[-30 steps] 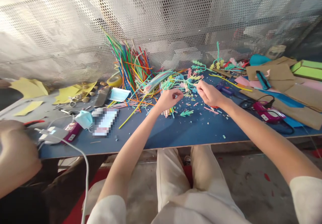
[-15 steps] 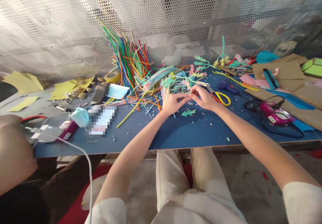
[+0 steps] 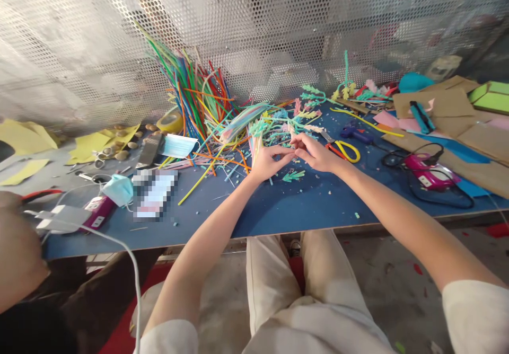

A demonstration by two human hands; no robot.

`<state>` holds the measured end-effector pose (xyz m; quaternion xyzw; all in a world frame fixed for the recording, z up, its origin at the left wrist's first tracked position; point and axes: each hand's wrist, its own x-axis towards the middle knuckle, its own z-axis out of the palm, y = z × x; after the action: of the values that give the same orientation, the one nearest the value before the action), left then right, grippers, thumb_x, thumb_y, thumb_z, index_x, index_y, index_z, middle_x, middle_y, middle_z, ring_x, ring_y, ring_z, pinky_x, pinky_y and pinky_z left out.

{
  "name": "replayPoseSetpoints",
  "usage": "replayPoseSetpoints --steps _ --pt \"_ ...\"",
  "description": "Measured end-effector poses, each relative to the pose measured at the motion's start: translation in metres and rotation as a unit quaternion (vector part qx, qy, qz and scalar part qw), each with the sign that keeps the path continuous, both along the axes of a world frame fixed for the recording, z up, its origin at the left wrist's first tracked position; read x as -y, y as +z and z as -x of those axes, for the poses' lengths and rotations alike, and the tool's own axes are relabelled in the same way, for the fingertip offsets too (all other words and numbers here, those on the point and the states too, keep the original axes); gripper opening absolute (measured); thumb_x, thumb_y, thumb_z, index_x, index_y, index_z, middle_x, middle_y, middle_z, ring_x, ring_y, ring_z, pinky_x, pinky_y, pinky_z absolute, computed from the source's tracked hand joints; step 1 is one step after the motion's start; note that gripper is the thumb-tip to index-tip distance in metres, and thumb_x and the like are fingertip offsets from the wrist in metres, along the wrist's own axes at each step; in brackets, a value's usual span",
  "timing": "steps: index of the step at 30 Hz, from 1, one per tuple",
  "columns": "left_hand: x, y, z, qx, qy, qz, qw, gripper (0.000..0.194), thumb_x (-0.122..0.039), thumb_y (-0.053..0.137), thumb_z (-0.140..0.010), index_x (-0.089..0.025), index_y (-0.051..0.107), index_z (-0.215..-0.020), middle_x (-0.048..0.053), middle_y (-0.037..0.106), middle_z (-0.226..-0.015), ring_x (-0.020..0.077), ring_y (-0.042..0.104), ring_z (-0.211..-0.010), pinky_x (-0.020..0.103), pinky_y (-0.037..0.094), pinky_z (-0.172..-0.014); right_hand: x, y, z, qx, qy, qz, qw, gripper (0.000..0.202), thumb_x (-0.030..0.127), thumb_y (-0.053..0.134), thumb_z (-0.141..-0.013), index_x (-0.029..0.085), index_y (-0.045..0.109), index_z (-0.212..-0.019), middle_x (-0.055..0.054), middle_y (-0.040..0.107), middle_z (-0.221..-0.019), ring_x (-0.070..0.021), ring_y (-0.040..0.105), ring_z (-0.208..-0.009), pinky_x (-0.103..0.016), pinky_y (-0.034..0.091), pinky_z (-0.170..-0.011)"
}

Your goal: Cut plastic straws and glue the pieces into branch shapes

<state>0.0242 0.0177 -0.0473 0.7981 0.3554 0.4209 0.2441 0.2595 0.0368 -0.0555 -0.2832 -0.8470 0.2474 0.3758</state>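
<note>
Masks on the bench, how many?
2. A spread-out blue mask just in front of the yellow tape roll, and a crumpled blue mask by the left magenta power strip. Both lie left of the left hand. Others may be hidden.

Both hands point(image 3: 267, 163) close together

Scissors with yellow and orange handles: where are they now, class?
In the head view, the scissors lie right of centre, beside the bare right hand, in front of the dark blue glue gun.
</note>
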Motion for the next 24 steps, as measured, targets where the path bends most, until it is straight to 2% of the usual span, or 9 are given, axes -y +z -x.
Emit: replayPoseSetpoints --steps 8,15,20,24 --pt "-0.004 -0.007 0.001 -0.006 0.019 -0.039 0.999 0.025 -0.047 0.073 -0.097 -0.027 0.087 -0.099 0.001 0.082 -0.088 0.0142 0.068 -0.069 0.033 0.059 -0.077 -0.002 -0.001 -0.003 0.024 -0.008 -0.011 1.0 0.046 0.062 0.049 -0.108 0.024 0.055 -0.132 -0.01 0.064 -0.113 -0.0242 0.06 -0.088 -0.041 0.052 -0.083" --pt "0.0 -0.003 -0.002 0.016 0.032 -0.07 0.997 0.023 -0.043 0.072 -0.097 -0.025 0.086 -0.097 0.0 0.08 -0.084 0.0118 0.061 -0.063 0.028 0.053 -0.071 -0.001 0.004 -0.001 0.028 0.005 -0.066 0.997 0.042 0.056 0.043 -0.112 0.022 0.068 -0.118 -0.013 0.071 -0.115 -0.0304 0.066 -0.111 -0.046 0.05 -0.098" --pt "0.005 -0.003 -0.005 0.021 0.038 -0.047 0.998 0.024 -0.045 0.071 -0.097 -0.026 0.085 -0.099 0.001 0.081 -0.086 0.0122 0.061 -0.061 0.029 0.053 -0.069 -0.005 0.004 -0.001 0.039 -0.002 -0.082 0.996 0.045 0.054 0.039 -0.113 0.022 0.071 -0.112 -0.013 0.076 -0.112 -0.0301 0.069 -0.107 -0.047 0.05 -0.098" --pt "0.005 -0.002 -0.006 0.029 0.07 -0.036 0.997 0.028 -0.048 0.068 -0.097 -0.024 0.082 -0.097 0.002 0.082 -0.093 0.0129 0.06 -0.062 0.03 0.054 -0.069 -0.007 0.003 -0.003 0.049 -0.027 -0.096 0.994 0.048 0.052 0.037 -0.113 0.022 0.074 -0.108 -0.011 0.079 -0.106 -0.0302 0.068 -0.102 -0.048 0.046 -0.098"
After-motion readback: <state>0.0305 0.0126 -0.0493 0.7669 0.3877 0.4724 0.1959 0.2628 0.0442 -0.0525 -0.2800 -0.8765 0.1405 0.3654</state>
